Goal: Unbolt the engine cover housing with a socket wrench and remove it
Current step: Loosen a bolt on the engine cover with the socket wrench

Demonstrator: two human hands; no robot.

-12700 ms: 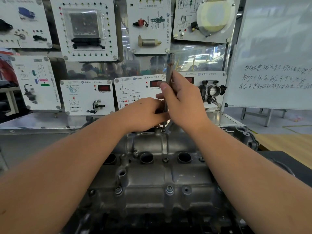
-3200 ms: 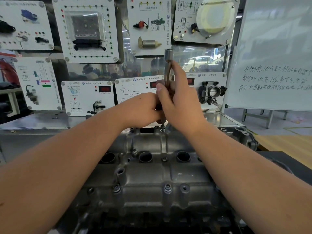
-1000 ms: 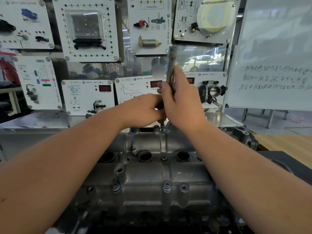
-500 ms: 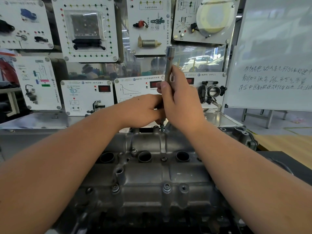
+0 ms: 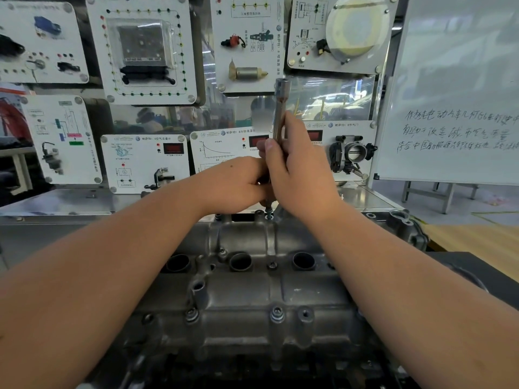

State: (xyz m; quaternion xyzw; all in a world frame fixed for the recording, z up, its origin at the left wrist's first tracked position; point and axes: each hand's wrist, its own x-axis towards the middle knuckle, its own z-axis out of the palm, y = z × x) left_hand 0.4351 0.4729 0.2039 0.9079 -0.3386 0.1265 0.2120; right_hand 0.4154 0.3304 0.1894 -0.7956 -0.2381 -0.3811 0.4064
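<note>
Both hands [image 5: 302, 175] grip the upright socket wrench [image 5: 280, 113], apparently on a bolt at the engine cover housing [image 5: 252, 304]'s far edge.

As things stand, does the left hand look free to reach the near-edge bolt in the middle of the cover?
Probably not yet: the left hand grips the wrench at the far edge. The bolt itself lies uncovered between the forearms.

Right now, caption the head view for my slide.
Both hands, left hand and right hand, grip an upright socket wrench at the engine cover housing's far edge.
</note>
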